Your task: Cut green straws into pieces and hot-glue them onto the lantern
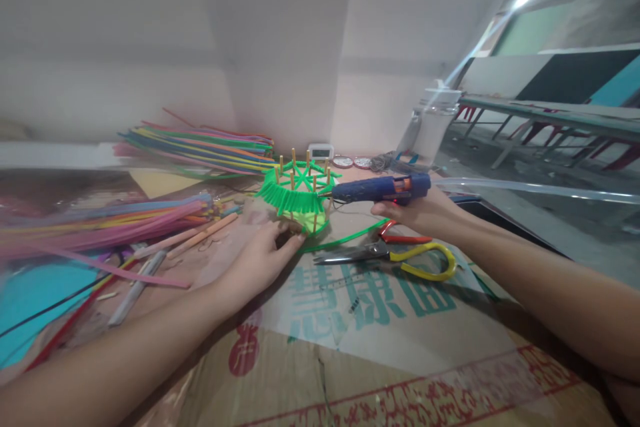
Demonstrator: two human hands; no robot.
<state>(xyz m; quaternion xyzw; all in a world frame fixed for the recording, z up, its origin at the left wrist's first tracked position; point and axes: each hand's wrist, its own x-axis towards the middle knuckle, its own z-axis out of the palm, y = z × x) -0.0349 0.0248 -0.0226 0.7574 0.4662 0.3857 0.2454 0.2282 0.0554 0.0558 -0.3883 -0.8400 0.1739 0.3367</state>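
Observation:
My right hand (pixel 415 212) is wrapped around a dark blue hot glue gun (pixel 373 190), whose nozzle points left and meets or nearly meets the green rim of a small round craft. This craft (pixel 295 199) is made of bright green pipe cleaners, with upright wooden sticks around a spoked top and a yellow-green lower part. My left hand (pixel 267 250) grips its base from the near left; some fingertips are hidden behind it. A loose green pipe cleaner (pixel 350 238) curves out to the right of the base. Just nearer lie yellow-handled scissors (pixel 425 261) and a red-handled tool (pixel 405 237).
Bundles of coloured pipe cleaners (pixel 200 147) lie at the back left, with pink ones (pixel 115 230) nearer. A glue stick (pixel 137 288) rests on the left. A small digital display (pixel 321 151) and a clear plastic bottle (pixel 433 123) stand at the back against a white partition (pixel 280 47).

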